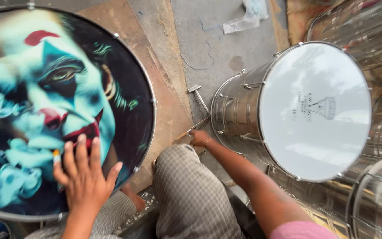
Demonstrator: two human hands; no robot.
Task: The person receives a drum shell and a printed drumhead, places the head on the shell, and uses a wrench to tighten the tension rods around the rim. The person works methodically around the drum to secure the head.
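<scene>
My left hand [84, 170] lies flat with spread fingers on the printed skin of a big drum [124, 79], which shows a painted clown picture and fills the left side. My right hand [198, 138] reaches down to the floor past my knee and closes on a thin metal tool with a wooden handle [193, 128]. A small hammer-like metal tool [199, 97] lies on the floor just beyond it. A shiny steel drum [235, 110] with a plain white skin [315, 110] lies on its side right beside that hand.
More steel drum shells [376, 194] stack at the right and lower right. A crumpled clear plastic bag [246, 15] lies on the grey floor at the top. My checked trouser legs [191, 194] fill the bottom centre.
</scene>
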